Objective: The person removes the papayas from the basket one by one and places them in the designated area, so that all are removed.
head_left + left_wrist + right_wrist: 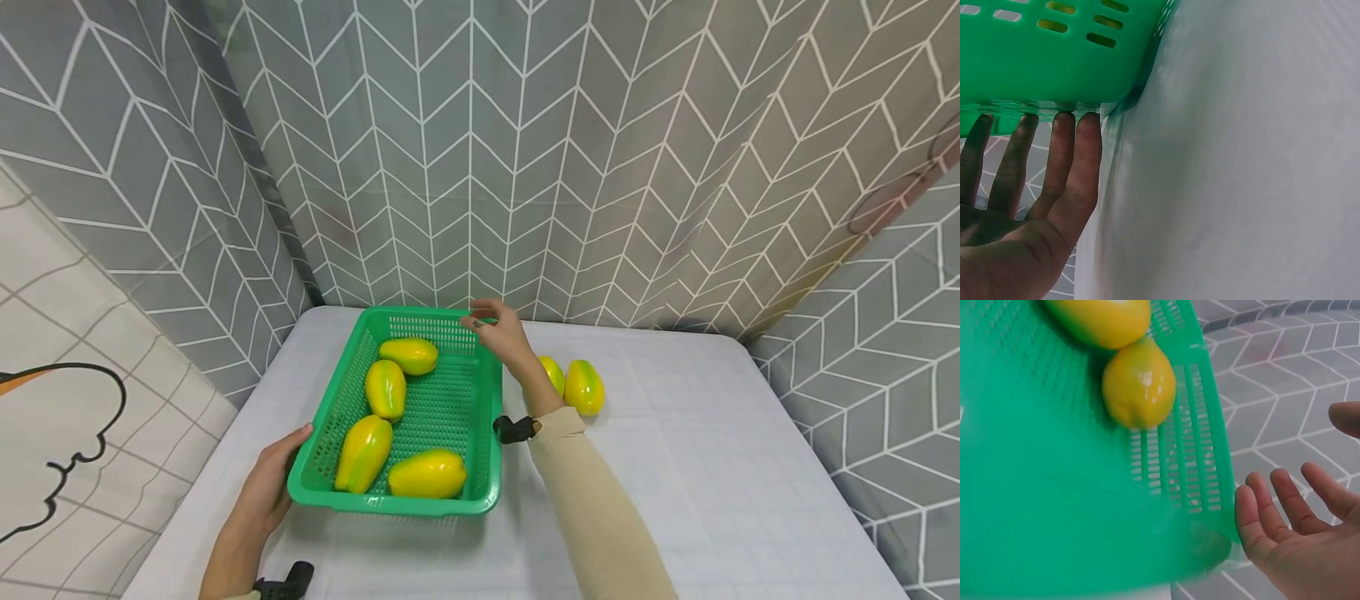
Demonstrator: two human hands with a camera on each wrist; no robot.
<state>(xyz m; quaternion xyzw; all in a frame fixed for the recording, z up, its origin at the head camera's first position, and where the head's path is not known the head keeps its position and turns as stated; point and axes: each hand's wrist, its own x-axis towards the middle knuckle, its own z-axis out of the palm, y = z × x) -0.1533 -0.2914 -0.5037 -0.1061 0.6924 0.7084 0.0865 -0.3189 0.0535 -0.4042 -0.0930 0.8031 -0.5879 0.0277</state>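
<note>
A green plastic basket (442, 400) with slotted walls stands above the white table, several glossy yellow, papaya-shaped fruits (386, 389) lying inside along its left and front sides. My left hand (270, 475) is against the basket's front left side; in the left wrist view, straight fingers (1060, 150) reach its lower edge. At the back right corner is my right hand (498, 333), its fingers loosely spread and holding nothing. The right wrist view has its fingertips (1246, 497) right at the green rim.
Two more yellow fruits (584, 387) lie on the white table (697, 467), right of the basket; my right forearm partly covers one. A grey patterned curtain (480, 167) hangs behind the table and on both sides. Black wrist straps (514, 429) sit on my wrists.
</note>
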